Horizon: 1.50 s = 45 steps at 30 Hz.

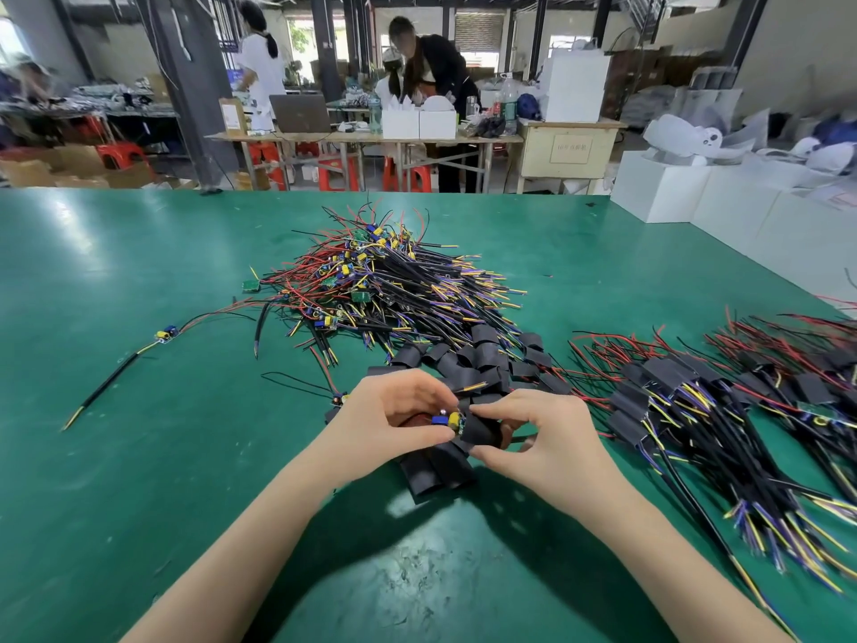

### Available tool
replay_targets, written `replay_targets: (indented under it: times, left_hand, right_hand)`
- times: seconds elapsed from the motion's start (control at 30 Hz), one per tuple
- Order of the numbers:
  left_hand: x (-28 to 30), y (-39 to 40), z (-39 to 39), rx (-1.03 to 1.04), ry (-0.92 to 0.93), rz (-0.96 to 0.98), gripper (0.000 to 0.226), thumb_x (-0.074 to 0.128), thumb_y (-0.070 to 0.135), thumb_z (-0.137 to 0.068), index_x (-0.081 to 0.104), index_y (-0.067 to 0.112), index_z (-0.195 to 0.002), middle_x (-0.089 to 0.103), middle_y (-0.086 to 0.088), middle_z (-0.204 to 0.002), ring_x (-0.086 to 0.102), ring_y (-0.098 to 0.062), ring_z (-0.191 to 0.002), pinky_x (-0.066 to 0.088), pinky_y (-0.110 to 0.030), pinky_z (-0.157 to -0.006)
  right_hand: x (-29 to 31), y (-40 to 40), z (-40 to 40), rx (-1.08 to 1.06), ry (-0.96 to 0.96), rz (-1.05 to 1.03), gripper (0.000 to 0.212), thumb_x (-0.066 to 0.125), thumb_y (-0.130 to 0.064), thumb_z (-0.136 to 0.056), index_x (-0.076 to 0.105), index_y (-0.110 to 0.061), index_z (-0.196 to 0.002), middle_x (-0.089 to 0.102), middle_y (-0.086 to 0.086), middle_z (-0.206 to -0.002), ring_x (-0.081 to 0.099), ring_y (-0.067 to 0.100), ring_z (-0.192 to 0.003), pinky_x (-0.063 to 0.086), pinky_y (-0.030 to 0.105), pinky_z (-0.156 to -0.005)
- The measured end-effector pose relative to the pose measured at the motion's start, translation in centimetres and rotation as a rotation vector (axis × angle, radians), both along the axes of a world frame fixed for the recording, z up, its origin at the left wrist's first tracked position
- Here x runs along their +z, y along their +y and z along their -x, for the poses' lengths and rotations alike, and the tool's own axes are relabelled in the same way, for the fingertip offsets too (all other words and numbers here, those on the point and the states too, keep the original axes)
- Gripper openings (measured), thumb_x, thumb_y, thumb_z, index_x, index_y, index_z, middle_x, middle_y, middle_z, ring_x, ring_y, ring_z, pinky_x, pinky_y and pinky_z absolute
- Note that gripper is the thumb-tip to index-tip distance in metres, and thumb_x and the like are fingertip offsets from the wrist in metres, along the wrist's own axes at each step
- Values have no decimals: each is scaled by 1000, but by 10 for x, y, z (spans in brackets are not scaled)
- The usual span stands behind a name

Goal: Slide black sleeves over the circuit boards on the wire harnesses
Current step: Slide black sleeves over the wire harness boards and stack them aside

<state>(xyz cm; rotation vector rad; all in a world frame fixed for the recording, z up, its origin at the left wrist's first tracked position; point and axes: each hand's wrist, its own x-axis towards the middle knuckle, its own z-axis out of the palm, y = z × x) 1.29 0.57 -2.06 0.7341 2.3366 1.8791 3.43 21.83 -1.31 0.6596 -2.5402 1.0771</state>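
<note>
- While I watch this feed from my end, the closest action is dead centre: left hand (pixel 394 413) pinching a circuit board (pixel 449 420), fingers curled round it, the blue and yellow parts still poking out.
- Right hand (pixel 540 438) at about 3 o'clock of that board pinches a black sleeve (pixel 480 429) between thumb and fingertips, its mouth touching the board's end.
- So I'd say we're mid-slide on this one: sleeve started, board not covered yet. Next move probably needs the board kept square to the opening and the sleeve pushed leftwards without snagging on the components.
- Right under the hands, around 6 o'clock, lie a few loose sleeves (pixel 436 471); more are heaped at 12 to 1 o'clock.
- Out at 3 o'clock sits the finished bundle (pixel 686 410), sleeves on.
- Farther at 12 o'clock, the big unsleeved harness pile (pixel 389 280) on the green table (pixel 139 457), so plenty left.
</note>
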Motion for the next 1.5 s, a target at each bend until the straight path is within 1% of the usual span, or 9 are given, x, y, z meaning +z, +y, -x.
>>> replay_targets:
  times: [0.13,0.4,0.73,0.9,1.0,1.13,1.23,1.4,1.5]
  left_hand:
    - [-2,4,-3,12,50,15,24,74,-10,-77,68,6,-94,73,0,-89,68,-11,-83,51,-20,-81]
    - [-1,6,-4,75,86,39,18,81,1,-75,73,8,-90,76,-2,-87,72,-12,-83,53,-18,-79]
    - [5,-1,-2,-41,16,32,23,71,-2,-83,70,4,-105,73,-3,-101,68,-11,-92,51,-23,-87]
    - [5,-1,-1,25,-48,-25,15,73,-4,-80,68,5,-90,74,-2,-83,67,-10,-73,53,-19,-71]
    - [4,0,-2,10,-51,-72,16,71,-7,-80,68,3,-91,73,-5,-87,66,-12,-79,52,-19,-77]
    - [6,1,-4,1,-51,-103,20,72,-11,-77,67,3,-91,73,-4,-88,67,-12,-81,52,-18,-76]
    - [5,4,-5,31,-64,-106,20,73,-10,-76,69,5,-88,74,-2,-84,68,-10,-77,53,-17,-74]
    - [5,7,-4,62,-43,-146,18,70,-11,-78,69,4,-88,73,1,-83,67,-8,-79,51,-17,-76]
    - [5,6,-2,131,3,-189,16,72,-8,-77,70,2,-89,71,-5,-87,66,-11,-82,51,-19,-80]
  right_hand:
    - [2,0,-1,6,-30,-11,35,86,-20,-62,78,-24,-96,65,-12,-71,58,2,-69,39,7,-65]
    - [6,2,-1,6,-21,18,32,89,-21,-62,78,-21,-92,61,-17,-68,59,2,-67,36,3,-62]
    - [6,2,-2,-11,31,58,34,89,-18,-61,77,-22,-92,60,-22,-69,60,4,-65,37,5,-61]
    - [8,2,-2,-28,133,20,33,89,-26,-62,76,-28,-93,59,-32,-76,49,1,-73,37,12,-66]
    - [7,3,-2,-17,135,39,35,89,-25,-63,76,-27,-95,67,-23,-88,53,2,-83,43,18,-74]
    - [5,1,-2,34,157,66,36,87,-14,-64,75,-22,-97,70,-12,-88,60,6,-81,44,17,-72]
    - [4,0,-2,40,157,79,35,86,-13,-66,75,-20,-98,70,-9,-89,63,13,-82,49,26,-72]
    - [4,0,-2,-41,179,60,40,88,-23,-65,74,-22,-103,70,-11,-89,63,9,-81,47,20,-74]
    - [3,2,-1,-155,191,-37,39,85,-33,-68,73,-25,-104,68,-14,-82,61,9,-77,43,27,-76]
